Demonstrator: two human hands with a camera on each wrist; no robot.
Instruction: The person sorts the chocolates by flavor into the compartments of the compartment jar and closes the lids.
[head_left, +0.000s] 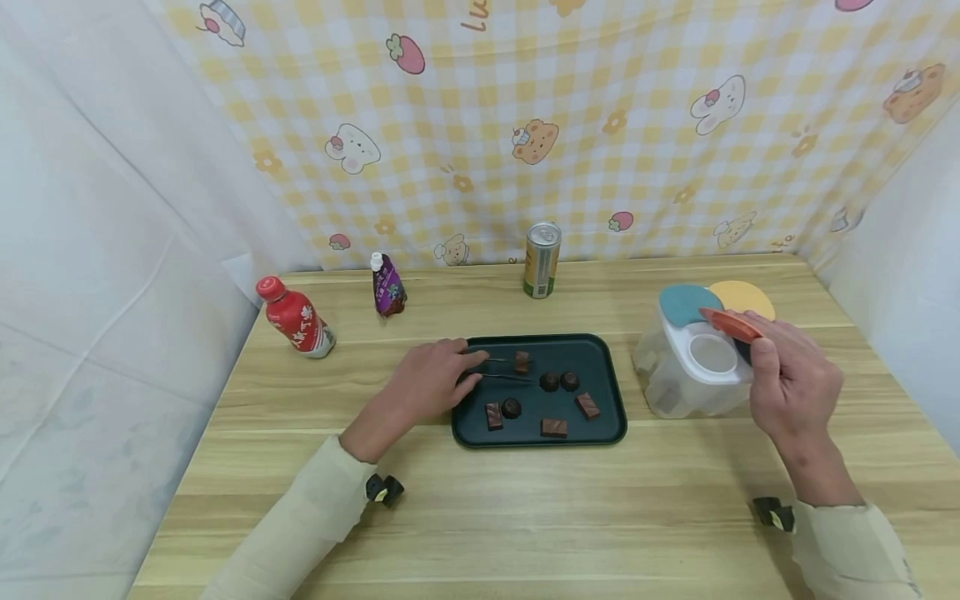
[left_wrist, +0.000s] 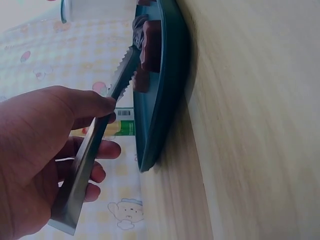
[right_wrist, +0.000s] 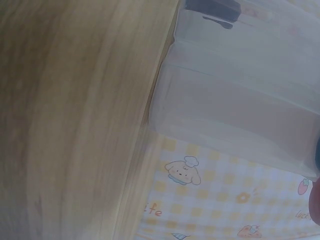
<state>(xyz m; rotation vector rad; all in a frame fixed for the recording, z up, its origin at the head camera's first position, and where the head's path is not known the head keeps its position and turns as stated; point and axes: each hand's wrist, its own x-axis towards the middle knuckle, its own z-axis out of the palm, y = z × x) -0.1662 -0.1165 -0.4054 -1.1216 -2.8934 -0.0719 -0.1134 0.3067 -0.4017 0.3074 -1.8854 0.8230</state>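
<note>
Red lid (head_left: 729,322) seems pinched by right fingers (head_left: 765,358); left fingers (left_wrist: 109,149) grip tongs (left_wrist: 80,177), teeth (left_wrist: 123,67) showing only from left wrist.

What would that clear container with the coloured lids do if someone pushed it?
The clear container would likely slide rather than tip: it sits flat and looks broad-based. Its see-through build suggests light plastic, probably stiff, since it stands without sagging. Being smooth, it may feel slippery.
</note>
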